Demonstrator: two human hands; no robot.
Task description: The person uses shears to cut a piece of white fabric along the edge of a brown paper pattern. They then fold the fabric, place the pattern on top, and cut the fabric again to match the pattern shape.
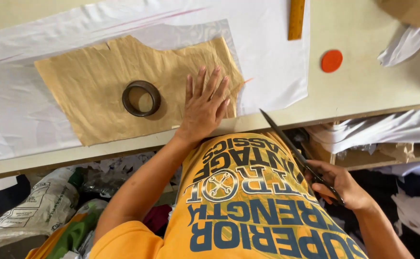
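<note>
Left hand (205, 105) flat on crinkled brown paper pattern (94, 91)

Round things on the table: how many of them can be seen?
2. A dark metal ring lies on the brown paper pattern, and an orange flat disc lies on the bare cream table. Others may be hidden.

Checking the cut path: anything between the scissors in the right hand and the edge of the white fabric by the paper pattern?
Nothing visible. The scissors in the right hand point up over the table edge toward the white fabric. The left hand lies flat on the brown paper pattern, left of that line; the ring weight sits farther left.
</note>
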